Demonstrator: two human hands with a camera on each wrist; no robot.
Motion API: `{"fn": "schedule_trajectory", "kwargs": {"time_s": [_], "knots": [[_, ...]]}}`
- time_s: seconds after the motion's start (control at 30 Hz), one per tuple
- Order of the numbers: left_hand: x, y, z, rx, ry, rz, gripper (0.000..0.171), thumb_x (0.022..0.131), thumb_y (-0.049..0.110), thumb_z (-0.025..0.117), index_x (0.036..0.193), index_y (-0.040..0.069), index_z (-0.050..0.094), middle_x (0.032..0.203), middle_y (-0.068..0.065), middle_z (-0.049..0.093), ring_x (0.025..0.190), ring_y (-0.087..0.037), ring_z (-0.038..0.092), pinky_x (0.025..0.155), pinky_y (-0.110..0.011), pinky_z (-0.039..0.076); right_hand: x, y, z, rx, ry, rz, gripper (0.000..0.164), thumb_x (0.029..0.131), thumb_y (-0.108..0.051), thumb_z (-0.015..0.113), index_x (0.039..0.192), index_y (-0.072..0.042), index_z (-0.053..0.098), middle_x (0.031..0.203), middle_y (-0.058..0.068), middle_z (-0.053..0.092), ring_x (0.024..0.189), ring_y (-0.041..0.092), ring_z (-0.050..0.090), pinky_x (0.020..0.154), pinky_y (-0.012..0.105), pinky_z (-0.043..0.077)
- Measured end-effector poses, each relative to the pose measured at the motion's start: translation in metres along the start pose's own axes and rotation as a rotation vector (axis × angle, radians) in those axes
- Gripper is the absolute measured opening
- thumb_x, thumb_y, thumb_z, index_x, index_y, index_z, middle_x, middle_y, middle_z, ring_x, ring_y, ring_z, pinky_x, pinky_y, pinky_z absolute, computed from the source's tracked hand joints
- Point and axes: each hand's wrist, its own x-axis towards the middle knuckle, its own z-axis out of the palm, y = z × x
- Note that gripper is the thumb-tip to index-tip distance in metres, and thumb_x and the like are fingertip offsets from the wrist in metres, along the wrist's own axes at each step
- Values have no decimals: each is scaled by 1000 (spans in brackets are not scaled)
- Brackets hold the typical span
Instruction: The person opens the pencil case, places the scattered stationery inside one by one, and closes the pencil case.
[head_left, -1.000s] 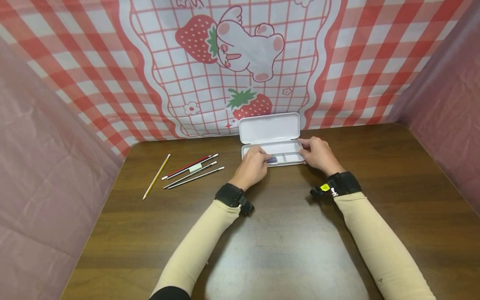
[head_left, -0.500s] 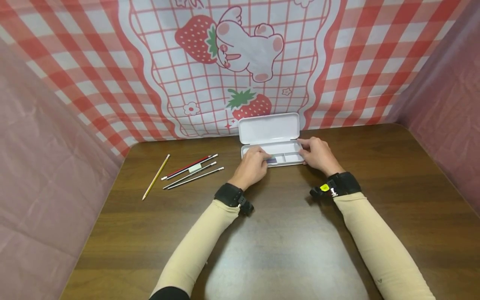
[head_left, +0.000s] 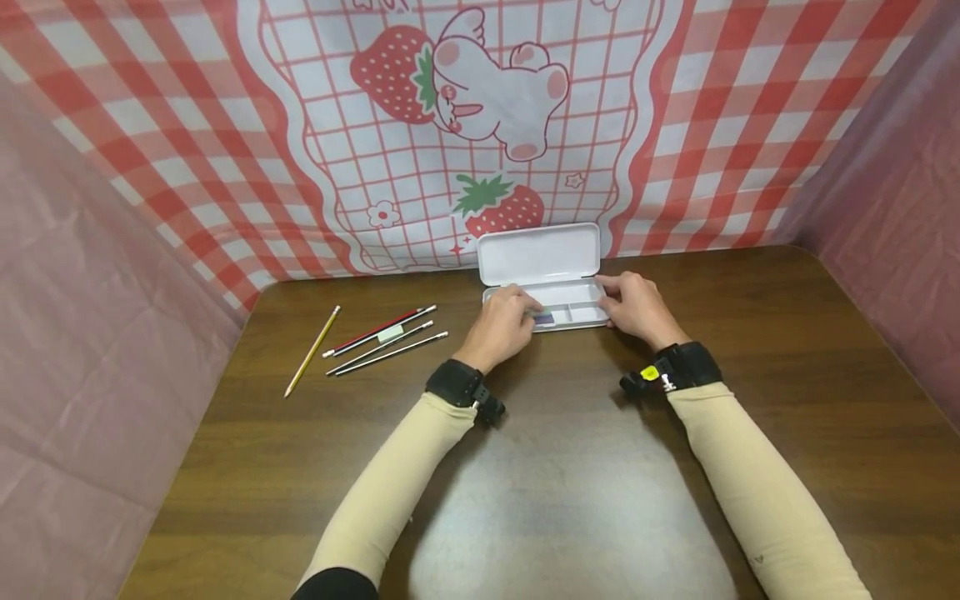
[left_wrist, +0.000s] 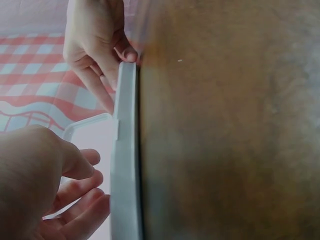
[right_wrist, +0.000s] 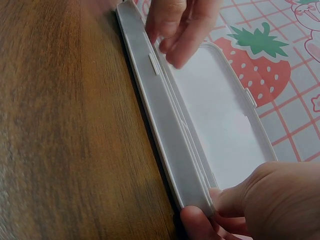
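Observation:
A white pencil case (head_left: 564, 294) stands with its lid (head_left: 538, 254) raised at the back of the table. My left hand (head_left: 504, 325) is over the left part of its tray, thumb and fingers apart in the left wrist view. A small purple block (head_left: 543, 318) lies in the front left compartment beside those fingertips. My right hand (head_left: 637, 307) grips the right end of the case, thumb and fingers on either side of the wall in the right wrist view. The purple block is hidden from both wrist cameras.
Left of the case lie a yellow pencil (head_left: 312, 352), a red pencil (head_left: 375, 331), several dark pencils, one a black-and-white pencil (head_left: 393, 354), and a pale green eraser (head_left: 390, 334). A red checked cloth (head_left: 720, 125) hangs just behind the case.
My left hand has loosened from the purple block and drawn slightly up and left, leaving the block in the compartment. The right hand stays at the case's end.

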Motion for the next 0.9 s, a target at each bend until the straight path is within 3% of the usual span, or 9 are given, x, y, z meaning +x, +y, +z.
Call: {"fn": "schedule_trajectory", "kwargs": {"time_s": [0.47, 0.9], "knots": [[12, 1, -24, -22, 52, -11, 26, 84, 3, 63, 105, 9, 78, 105, -9, 73, 103, -25, 65, 92, -39, 55, 0, 0, 0, 1, -8, 12, 45, 92, -3, 62, 137, -2, 60, 101, 21, 56, 59, 16, 62, 52, 22, 46], [5, -13, -31, -29, 114, -35, 25, 84, 2, 63, 102, 8, 79, 104, -10, 74, 103, -27, 66, 93, -41, 54, 0, 2, 1, -3, -2, 11, 45, 92, -3, 61, 137, -3, 60, 101, 20, 56, 59, 16, 62, 53, 23, 47]]}}
